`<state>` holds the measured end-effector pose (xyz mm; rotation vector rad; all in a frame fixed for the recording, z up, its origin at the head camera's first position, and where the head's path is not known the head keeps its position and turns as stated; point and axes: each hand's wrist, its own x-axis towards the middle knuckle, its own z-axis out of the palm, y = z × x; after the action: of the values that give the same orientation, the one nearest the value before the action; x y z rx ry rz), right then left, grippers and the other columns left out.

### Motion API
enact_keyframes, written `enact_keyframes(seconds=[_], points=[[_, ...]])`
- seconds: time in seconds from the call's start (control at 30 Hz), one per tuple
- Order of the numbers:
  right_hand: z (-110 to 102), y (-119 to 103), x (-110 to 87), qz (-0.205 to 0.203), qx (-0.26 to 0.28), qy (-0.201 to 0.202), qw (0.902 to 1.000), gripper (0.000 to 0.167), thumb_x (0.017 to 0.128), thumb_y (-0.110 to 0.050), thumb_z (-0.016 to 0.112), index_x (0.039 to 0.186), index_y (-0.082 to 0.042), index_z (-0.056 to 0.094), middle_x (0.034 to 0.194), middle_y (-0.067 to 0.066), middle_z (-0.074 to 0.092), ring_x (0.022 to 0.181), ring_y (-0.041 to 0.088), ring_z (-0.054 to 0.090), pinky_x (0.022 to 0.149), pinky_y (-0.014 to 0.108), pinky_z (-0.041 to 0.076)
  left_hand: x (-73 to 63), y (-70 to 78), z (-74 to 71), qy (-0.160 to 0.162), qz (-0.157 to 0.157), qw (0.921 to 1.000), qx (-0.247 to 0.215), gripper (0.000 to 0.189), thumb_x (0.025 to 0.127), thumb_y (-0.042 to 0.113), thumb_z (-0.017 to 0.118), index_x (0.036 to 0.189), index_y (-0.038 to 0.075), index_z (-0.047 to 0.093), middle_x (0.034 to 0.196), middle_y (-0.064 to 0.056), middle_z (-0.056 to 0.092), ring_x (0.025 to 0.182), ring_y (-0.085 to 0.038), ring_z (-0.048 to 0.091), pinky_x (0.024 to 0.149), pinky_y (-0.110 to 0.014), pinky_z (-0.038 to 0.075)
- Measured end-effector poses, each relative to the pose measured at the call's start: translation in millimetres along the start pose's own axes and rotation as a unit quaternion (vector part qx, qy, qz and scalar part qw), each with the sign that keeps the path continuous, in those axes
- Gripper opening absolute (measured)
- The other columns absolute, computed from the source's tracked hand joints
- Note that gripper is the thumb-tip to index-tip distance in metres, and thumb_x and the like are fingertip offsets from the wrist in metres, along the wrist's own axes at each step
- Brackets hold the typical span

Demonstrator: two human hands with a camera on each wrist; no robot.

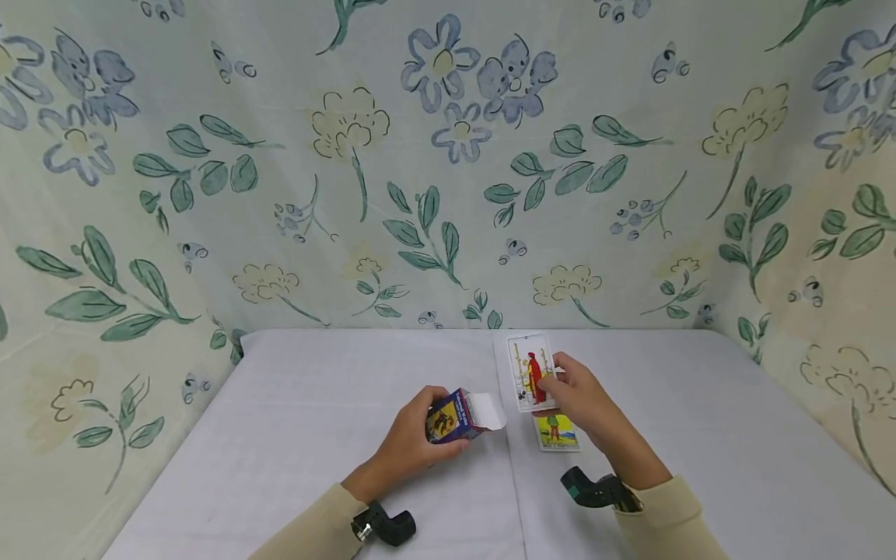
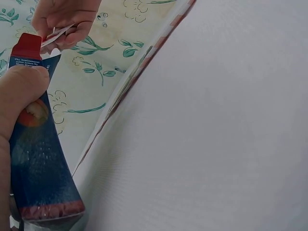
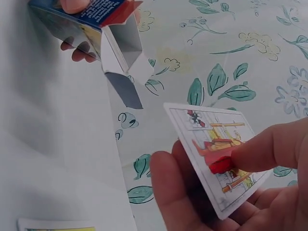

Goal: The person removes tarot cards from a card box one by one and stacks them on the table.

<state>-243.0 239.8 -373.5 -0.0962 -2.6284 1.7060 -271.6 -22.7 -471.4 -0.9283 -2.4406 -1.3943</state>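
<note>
In my left hand [image 1: 409,439] I grip a small blue card box [image 1: 446,420], thumb on one face and fingers beneath it. Its end flap [image 1: 486,410] stands open toward the right, and the right wrist view looks into the white inside of the box. My right hand [image 1: 582,397] pinches a tarot card [image 1: 530,372] with a red-robed figure, thumb on the picture and fingers behind. Another tarot card [image 1: 558,432], showing a green-clad figure on yellow, lies face up on the table just below, partly covered in the head view.
A white cloth covers the table [image 1: 315,389], with a crease [image 1: 514,482] running front to back near the middle. Behind it and along the sides hangs a flowered curtain [image 1: 434,295]. A black wrist camera [image 1: 595,490] sits on my right wrist, another [image 1: 388,525] on my left.
</note>
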Motion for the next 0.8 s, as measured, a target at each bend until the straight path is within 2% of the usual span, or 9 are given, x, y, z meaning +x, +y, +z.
enact_keyframes(seconds=[0.13,0.33,0.47,0.57,0.7,0.8], points=[[-3,1,1.1,-0.002,0.0,0.009,1.0,0.032,0.098,-0.019,0.052,0.125,-0.004,0.048,0.112,0.017,0.062,0.09,0.026,0.068,0.076,0.041,0.056,0.0,-0.3,-0.2,-0.001,-0.002,1.0,-0.003,0.068,0.075,0.048,0.08,0.126,0.02,0.046,0.115,0.009,0.056,0.096,-0.009,0.053,0.082,-0.025,0.05],[-7,1,1.9,0.006,-0.01,0.029,0.9995,0.026,0.097,-0.026,0.055,0.11,-0.004,0.057,0.108,0.015,0.064,0.083,0.024,0.065,0.077,0.036,0.056,0.0,0.4,-0.1,0.0,-0.002,1.0,0.002,0.067,0.075,0.043,0.081,0.126,0.019,0.045,0.115,0.008,0.056,0.096,-0.009,0.053,0.082,-0.026,0.05],[-9,2,2.6,0.012,-0.011,0.03,0.9994,0.025,0.097,-0.025,0.057,0.105,-0.002,0.058,0.105,0.015,0.064,0.08,0.024,0.064,0.076,0.034,0.056,-0.1,1.3,-0.1,-0.001,-0.005,1.0,0.006,0.068,0.075,0.047,0.079,0.127,0.019,0.045,0.117,0.007,0.056,0.098,-0.009,0.053,0.083,-0.026,0.05],[-10,2,2.6,0.018,-0.01,0.023,0.9995,0.027,0.096,-0.022,0.059,0.114,-0.002,0.056,0.105,0.014,0.065,0.08,0.024,0.064,0.076,0.033,0.056,-0.2,1.7,-0.3,-0.003,-0.009,0.9999,0.008,0.07,0.075,0.05,0.078,0.128,0.018,0.045,0.118,0.006,0.056,0.098,-0.009,0.053,0.084,-0.026,0.05],[-11,3,2.2,0.016,-0.016,0.017,0.9996,0.037,0.094,-0.017,0.061,0.127,-0.004,0.049,0.111,0.017,0.065,0.083,0.023,0.066,0.078,0.035,0.056,-0.3,2.2,-0.6,-0.005,-0.01,0.9999,0.005,0.069,0.075,0.049,0.078,0.128,0.018,0.045,0.118,0.006,0.056,0.098,-0.009,0.053,0.084,-0.026,0.05],[-13,4,2.5,0.013,-0.021,0.017,0.9995,0.039,0.094,-0.015,0.061,0.128,-0.005,0.047,0.116,0.019,0.063,0.087,0.024,0.066,0.079,0.037,0.055,-0.5,2.0,-0.9,-0.004,-0.008,0.9999,0.004,0.069,0.076,0.048,0.079,0.128,0.018,0.044,0.118,0.006,0.056,0.098,-0.009,0.053,0.084,-0.026,0.05]])
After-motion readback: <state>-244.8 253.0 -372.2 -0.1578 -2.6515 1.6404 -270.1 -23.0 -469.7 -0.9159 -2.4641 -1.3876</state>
